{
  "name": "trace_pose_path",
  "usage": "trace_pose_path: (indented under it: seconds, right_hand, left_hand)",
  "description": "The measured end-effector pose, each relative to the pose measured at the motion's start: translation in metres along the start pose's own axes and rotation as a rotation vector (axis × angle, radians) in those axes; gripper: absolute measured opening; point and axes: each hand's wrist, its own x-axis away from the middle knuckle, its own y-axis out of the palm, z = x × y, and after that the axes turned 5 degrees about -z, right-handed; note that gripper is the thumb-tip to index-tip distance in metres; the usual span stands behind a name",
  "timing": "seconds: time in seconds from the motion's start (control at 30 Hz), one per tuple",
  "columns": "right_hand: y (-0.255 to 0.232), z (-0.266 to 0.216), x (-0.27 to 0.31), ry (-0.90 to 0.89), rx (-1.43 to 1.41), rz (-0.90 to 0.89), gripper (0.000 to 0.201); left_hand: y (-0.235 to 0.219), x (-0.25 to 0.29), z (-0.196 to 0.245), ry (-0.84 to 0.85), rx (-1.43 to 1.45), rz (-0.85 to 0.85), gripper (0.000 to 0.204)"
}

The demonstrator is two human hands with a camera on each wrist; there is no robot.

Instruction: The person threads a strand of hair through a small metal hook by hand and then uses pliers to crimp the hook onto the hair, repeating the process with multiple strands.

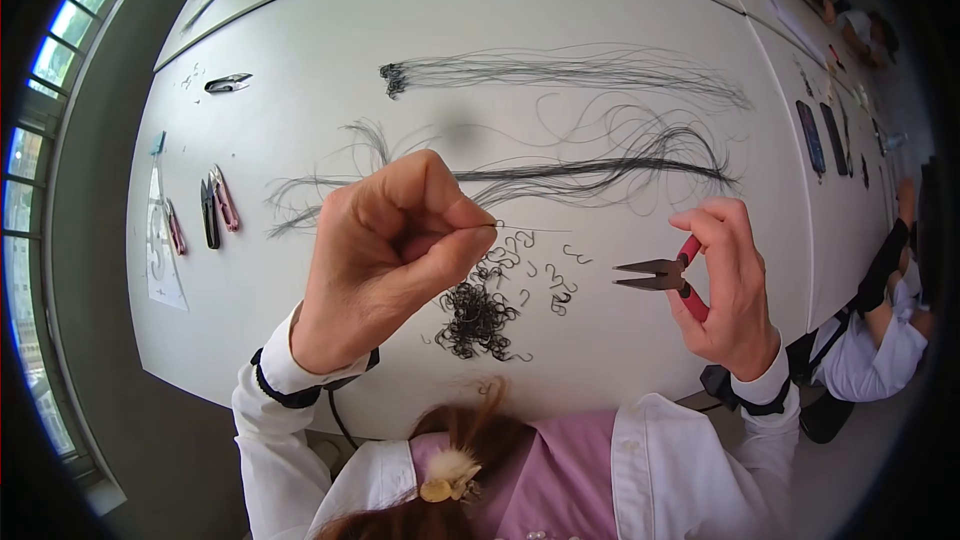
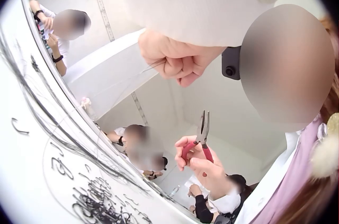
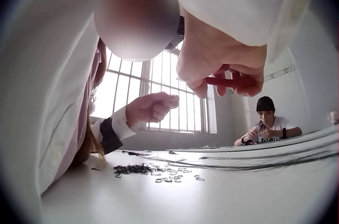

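Observation:
In the head view the left hand point(image 1: 390, 250) pinches a thin dark wire point(image 1: 535, 229) between thumb and index finger; its free end points right. The right hand point(image 1: 728, 280) grips red-handled pliers point(image 1: 650, 274), their jaws slightly apart and pointing left toward the wire without touching it. Below and between the hands lies a pile of small dark curled pieces point(image 1: 478, 320), with loose ones around it. The left wrist view shows the left hand point(image 2: 177, 57) with fingers curled, and the pliers point(image 2: 203, 128) in the right hand point(image 2: 204, 166).
Two bundles of long dark wires point(image 1: 600, 170) point(image 1: 560, 70) lie across the table beyond the hands. At the left are black pliers point(image 1: 210, 212), pink-handled pliers point(image 1: 226, 205), a smaller pink tool point(image 1: 175, 228) and snips point(image 1: 228, 83). Other people sit at the far right.

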Motion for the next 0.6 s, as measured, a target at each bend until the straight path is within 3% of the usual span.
trace_pose_path:
  seconds: [0.03,0.17,0.6]
  right_hand:
    - [-0.001,-0.003,-0.008,-0.076,0.060,0.033,0.054]
    - [0.005,-0.016,-0.029,-0.088,0.157,0.117,0.049]
    - [0.018,-0.016,-0.044,-0.072,0.218,0.113,0.043]
  left_hand:
    - [0.000,0.000,0.000,0.000,-0.002,0.001,0.014]
    - [-0.001,0.001,0.002,-0.017,0.030,-0.007,0.014]
    - [-0.001,0.000,0.005,-0.066,0.114,-0.026,0.017]
